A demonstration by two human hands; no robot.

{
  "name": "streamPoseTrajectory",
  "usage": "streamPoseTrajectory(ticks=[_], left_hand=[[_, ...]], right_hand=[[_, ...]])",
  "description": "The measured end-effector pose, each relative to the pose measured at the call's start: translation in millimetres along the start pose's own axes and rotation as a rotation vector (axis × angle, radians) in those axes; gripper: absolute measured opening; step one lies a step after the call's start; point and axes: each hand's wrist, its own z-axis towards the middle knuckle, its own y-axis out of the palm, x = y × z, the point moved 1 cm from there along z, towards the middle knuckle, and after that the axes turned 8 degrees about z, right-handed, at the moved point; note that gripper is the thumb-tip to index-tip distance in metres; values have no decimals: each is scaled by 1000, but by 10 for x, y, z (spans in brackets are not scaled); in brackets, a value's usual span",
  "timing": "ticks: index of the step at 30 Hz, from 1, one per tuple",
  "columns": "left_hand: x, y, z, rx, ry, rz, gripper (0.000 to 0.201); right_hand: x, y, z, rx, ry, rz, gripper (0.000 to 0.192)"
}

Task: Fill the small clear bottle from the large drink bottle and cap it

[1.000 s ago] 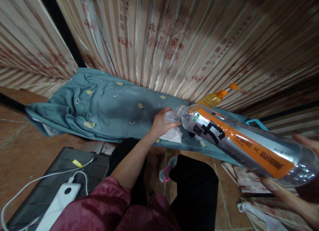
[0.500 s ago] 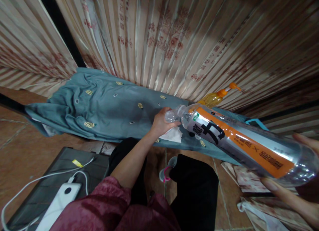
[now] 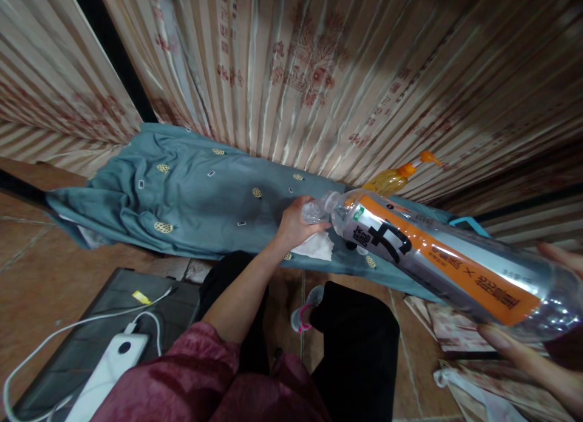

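A large clear plastic bottle [image 3: 437, 258] with an orange and silver label lies tilted across the right side, its neck pointing left. Around its base end are the fingers of my right hand [image 3: 532, 361], partly cut off by the frame edge. My left hand [image 3: 294, 223] is closed around a small clear plastic container [image 3: 315, 211], whose opening is at the bottle's mouth. Whether the two touch, and whether liquid passes between them, I cannot tell. Under my left hand a white tissue [image 3: 316, 247] rests on the teal cloth [image 3: 214, 197].
Behind the large bottle stands a yellow pump bottle [image 3: 387, 180] with an orange pump. A light-blue-edged object [image 3: 469, 225] is at the right. A white power bank [image 3: 113, 373] with cables lies on a dark surface [image 3: 104, 306] at lower left. Patterned curtains [image 3: 314, 70] hang behind.
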Motion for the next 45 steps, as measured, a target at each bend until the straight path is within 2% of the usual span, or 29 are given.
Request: streamPoseTrajectory(ticks=[5, 14, 20, 24, 30, 38, 42, 45], left_hand=[[12, -7, -3, 1, -11, -17, 55], [-10, 6, -2, 18, 4, -21, 56], [-26, 21, 0, 23, 6, -27, 58], [-9, 9, 1, 12, -2, -17, 57], [3, -3, 1, 8, 0, -13, 57], [6, 13, -2, 4, -1, -24, 56], [35, 14, -7, -2, -5, -31, 59], [42, 10, -13, -2, -6, -29, 60]], right_hand=[[84, -3, -14, -18, -34, -3, 114], [15, 5, -2, -3, 2, 27, 109], [51, -8, -13, -16, 16, 49, 115], [46, -10, -2, -22, 20, 43, 112], [75, -28, 9, -28, -39, 32, 111], [53, -7, 14, -17, 30, 51, 115], [2, 42, 72, 2, -62, 50, 109], [10, 67, 89, 18, -71, 46, 108]])
